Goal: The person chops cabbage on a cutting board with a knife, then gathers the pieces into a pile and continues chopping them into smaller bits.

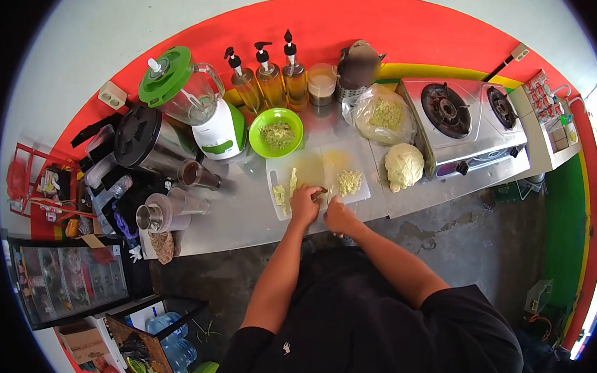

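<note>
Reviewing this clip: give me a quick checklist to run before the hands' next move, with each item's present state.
1. Cutting board lying on the metal counter: ok.
2. Left hand over the board: ok, close beside the right hand.
3. Tool in the right hand identified: cannot tell, the curled fingers hide it.
4. Chopped pile apart from the pale strips: ok, pile right, strips left.
5. Board free of loose pieces: not ok.
6. Cabbage head off the board: ok, beside the stove.
</note>
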Demonstrator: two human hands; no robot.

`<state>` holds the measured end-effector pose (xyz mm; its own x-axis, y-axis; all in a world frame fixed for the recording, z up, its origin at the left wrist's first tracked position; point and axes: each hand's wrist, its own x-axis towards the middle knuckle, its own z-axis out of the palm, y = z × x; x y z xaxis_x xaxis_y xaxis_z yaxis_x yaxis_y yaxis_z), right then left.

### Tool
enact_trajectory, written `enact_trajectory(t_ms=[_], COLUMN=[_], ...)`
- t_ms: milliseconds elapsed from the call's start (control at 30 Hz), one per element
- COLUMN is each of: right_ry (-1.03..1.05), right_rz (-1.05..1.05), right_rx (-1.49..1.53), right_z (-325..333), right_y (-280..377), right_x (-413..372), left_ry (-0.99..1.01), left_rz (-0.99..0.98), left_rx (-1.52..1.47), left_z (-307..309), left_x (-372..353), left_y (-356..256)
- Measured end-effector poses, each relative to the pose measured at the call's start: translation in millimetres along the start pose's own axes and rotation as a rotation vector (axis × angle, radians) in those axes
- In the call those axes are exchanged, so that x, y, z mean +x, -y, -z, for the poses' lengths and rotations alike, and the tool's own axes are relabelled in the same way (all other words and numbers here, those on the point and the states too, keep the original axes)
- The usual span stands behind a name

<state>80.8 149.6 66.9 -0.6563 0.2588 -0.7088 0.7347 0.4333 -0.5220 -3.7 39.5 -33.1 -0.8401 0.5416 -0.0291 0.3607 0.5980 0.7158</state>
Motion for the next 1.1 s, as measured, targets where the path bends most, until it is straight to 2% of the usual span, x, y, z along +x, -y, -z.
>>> enact_trajectory(t_ms=[33,100,233,300,433,533,633,700,833,900,1033,1100], right_ry=[-0.007,-0.111,-0.077,-0.042,-0.034,-0.102,-0.131,-0.060,-0.021,-0.184,-0.121,-0.036], right_rz=[0.005,0.103,0.061,-0.025,-0.011,0.060,0.073,-0.006,0.001,0.085,0.075,-0.010], right_rx=[-0.001,-0.187,-0.116,-0.068,-0.080,-0.104,-0.150,-0.073,-0.099,-0.253,-0.163,-0.053], right_z=[-7,-19,1,3,-14,-19,-9,-1,-16,-29,-8,-3], right_y=[-9,-19,-1,7,-8,-14,-1,8,-10,-20,-5,3], right_x=[7,17,14,13,8,13,15,8,5,17,15,9], left_ry=[-0.006,0.016,-0.032,-0.016,0.001,0.009,-0.025,-0.054,-0.025,-0.012,-0.028,-0.060], left_rz=[-0.007,0.044,-0.005,-0.015,-0.044,-0.030,0.001,-0.050,-0.038,-0.042,-0.056,-0.114], left_rx=[0.000,-0.139,-0.187,-0.182,-0.170,-0.046,-0.225,-0.247,-0.130,-0.061,-0.130,-0.205], left_z=[1,1,0,1,5,1,-2,-1,6,8,5,4], left_x=[0,-3,-3,-3,-3,-1,-1,-2,-4,-3,-4,-3], left_y=[-1,-1,1,2,1,3,6,5,-3,-5,0,3])
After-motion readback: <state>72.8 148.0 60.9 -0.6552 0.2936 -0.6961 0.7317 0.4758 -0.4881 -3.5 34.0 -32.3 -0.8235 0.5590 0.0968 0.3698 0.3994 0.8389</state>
